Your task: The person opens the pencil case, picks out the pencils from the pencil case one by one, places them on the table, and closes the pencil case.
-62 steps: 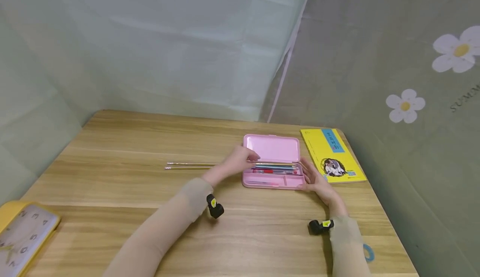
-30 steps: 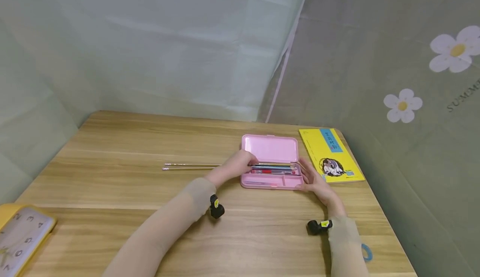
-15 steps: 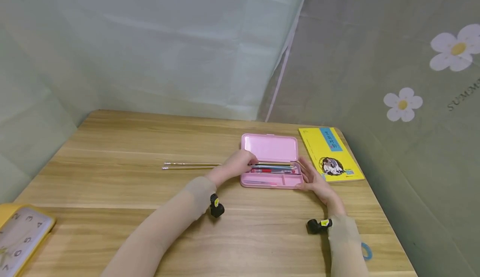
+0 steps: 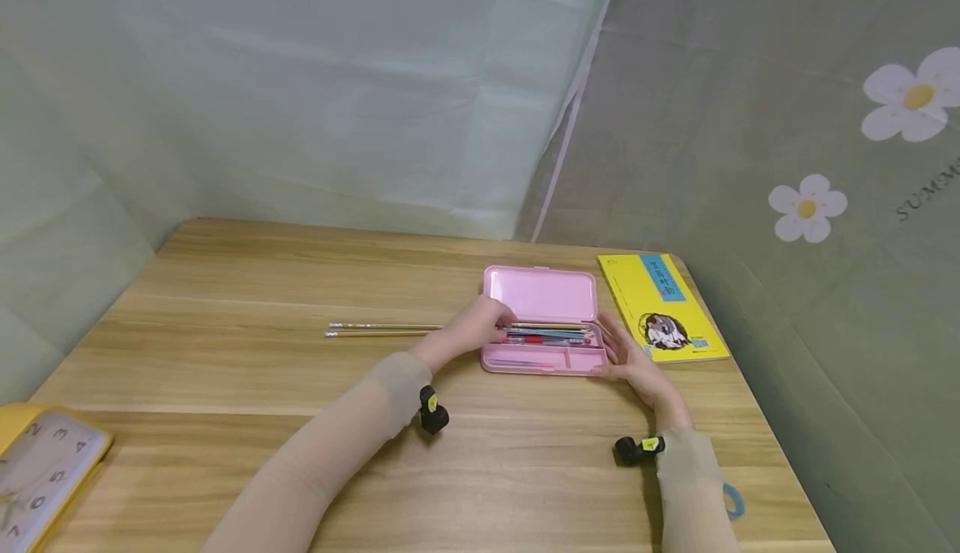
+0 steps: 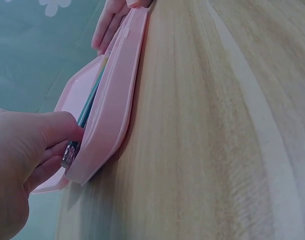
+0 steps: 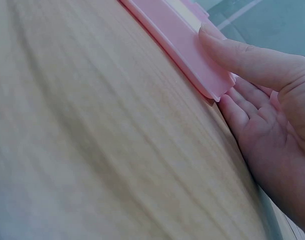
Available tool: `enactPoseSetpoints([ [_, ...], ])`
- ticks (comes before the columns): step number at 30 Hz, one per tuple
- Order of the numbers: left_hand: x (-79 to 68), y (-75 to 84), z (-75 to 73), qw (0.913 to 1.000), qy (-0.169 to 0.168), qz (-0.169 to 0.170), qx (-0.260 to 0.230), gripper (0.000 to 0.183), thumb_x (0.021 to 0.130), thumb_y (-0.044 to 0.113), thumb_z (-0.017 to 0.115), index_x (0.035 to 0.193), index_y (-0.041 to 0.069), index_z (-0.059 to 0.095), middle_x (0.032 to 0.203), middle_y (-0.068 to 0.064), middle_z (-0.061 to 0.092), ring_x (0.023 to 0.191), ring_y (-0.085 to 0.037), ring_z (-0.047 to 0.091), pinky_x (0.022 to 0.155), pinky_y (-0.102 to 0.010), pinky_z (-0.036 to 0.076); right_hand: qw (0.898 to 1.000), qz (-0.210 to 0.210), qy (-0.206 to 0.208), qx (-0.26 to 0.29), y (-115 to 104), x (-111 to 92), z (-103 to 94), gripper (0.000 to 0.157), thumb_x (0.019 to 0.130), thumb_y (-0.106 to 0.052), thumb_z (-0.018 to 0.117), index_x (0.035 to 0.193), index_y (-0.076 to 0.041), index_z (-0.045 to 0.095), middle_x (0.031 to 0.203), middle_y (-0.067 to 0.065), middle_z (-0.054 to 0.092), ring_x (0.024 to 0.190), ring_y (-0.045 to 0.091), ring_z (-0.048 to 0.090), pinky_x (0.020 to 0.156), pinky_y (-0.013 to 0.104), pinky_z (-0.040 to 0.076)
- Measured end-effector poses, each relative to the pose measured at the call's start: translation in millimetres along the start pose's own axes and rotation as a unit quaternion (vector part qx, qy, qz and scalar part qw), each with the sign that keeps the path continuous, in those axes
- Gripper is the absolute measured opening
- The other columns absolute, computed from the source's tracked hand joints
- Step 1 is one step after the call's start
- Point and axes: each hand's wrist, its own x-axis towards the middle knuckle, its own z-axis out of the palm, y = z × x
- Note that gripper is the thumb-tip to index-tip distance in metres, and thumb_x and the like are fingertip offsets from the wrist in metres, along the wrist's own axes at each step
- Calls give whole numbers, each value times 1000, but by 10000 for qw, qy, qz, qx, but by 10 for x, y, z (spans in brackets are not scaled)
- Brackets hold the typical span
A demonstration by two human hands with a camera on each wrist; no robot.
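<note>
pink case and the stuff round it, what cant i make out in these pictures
Head view:
- Gold pencils: the left hand covers their right-hand run, so whether they reach into the pink case is unclear.
- Clock: cut off by the left edge.
- Blue ring: partly behind the right sleeve.

Left wrist view:
- Teal pencil: fingers cover part.

Right wrist view:
- Case: cut off by the top edge.

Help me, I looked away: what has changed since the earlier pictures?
The left hand has dipped slightly at the left end of the pink case; nothing was visibly taken hold of or let go. The right hand still grips the case's right end; the gold pencils, yellow book and clock stayed put.
</note>
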Motion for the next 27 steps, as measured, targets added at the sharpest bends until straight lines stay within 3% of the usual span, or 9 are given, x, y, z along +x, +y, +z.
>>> enactPoseSetpoints([
  [15,-57,10,-47,9993,99,-115,-344,25,82,0,70,107,2,74,103,-10,75,97,-20,69,87,-34,57,10000,-51,-1,62,-17,0,9,103,81,8,70,158,-11,4,166,7,-2,152,32,-1,107,6,29],
  [27,-265,35,-245,9979,456,-4,-453,28,79,-3,68,106,-1,74,102,-12,75,98,-23,70,88,-33,57,10000,16,26,-15,-31,-10,5,102,82,5,70,158,-12,4,166,8,0,152,31,0,110,8,26],
])
